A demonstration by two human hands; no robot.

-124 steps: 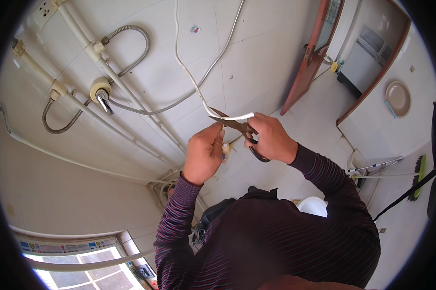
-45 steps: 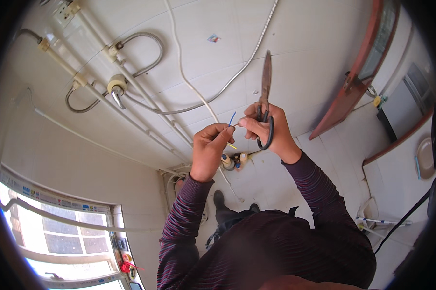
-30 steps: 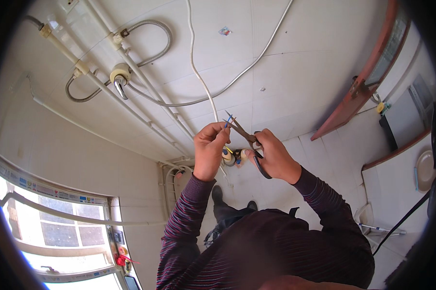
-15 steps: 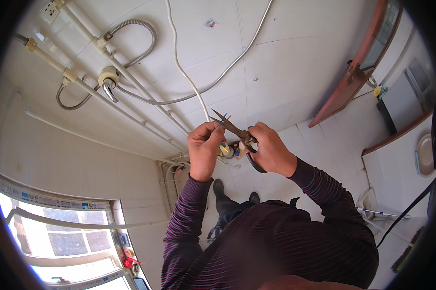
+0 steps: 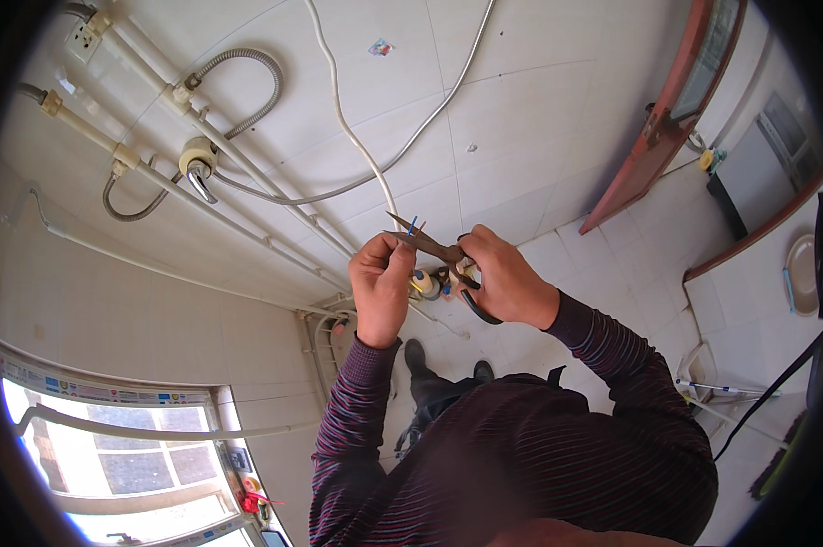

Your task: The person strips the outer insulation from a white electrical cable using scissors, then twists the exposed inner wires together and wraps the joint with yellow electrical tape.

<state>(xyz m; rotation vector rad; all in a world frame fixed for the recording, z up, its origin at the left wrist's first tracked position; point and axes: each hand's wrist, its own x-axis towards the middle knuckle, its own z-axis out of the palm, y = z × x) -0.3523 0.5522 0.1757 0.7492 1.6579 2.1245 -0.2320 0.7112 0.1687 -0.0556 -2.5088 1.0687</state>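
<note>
Rt hand [image 5: 514, 281] half-curled w/ scissors [image 5: 439, 251], lt hand [image 5: 380, 286] pinching wires [image 5: 412, 225].

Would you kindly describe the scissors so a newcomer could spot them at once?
From the white tiled wall, follow the white cable down toward the left hand. The scissors are in the right hand, their open blades pointing toward the left one. Dark brown blades and a black handle set them apart from the white cable and thin blue wire.
</note>
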